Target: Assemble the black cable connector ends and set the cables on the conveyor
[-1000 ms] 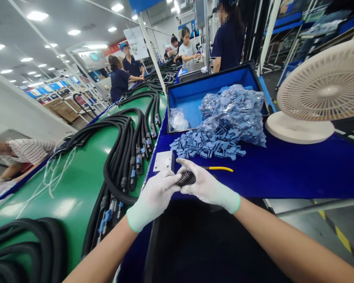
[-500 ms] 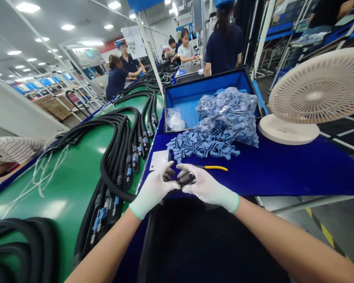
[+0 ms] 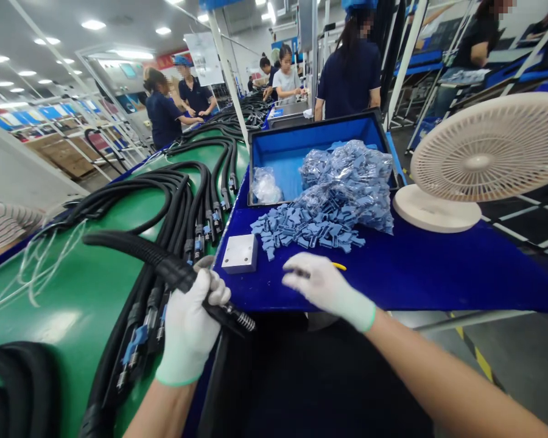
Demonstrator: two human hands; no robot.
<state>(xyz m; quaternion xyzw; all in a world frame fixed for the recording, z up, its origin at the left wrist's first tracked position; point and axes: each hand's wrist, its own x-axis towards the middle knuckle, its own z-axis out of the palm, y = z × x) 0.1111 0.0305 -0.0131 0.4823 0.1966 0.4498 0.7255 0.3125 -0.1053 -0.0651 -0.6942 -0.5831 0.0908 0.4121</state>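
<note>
Blue tabletop [image 3: 438, 274]; yellow handle [image 3: 340, 266] half-hidden; left hand [image 3: 192, 322] clenched round hose [image 3: 139, 248]; right hand [image 3: 322, 283] half-curled, contents unclear.

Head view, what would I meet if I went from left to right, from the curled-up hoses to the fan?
Coiled hoses → left hand → metal block → right hand → fan.
</note>
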